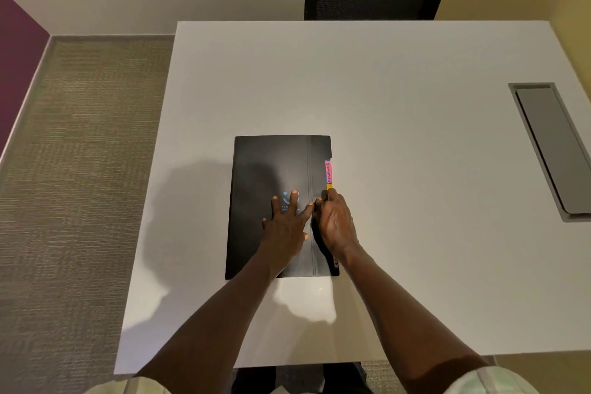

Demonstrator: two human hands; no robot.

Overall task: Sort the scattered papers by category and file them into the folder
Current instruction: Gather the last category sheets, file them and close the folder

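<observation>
Folder (271, 176) lies closed near the table's (399, 89) front edge, left hand (286, 221) pressing flat, right hand (335, 221) pinching its tabbed edge, probably to reopen.

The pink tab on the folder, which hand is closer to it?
Right. The right hand grips the folder's edge just below the pink tab. The left hand lies flat on the cover, farther left.

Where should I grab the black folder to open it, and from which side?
Probably take the black folder by its right edge, coming from the right. The pink tab sticks out there, marking the opening side. The right hand already pinches that edge while the left hand presses the cover flat.
</observation>
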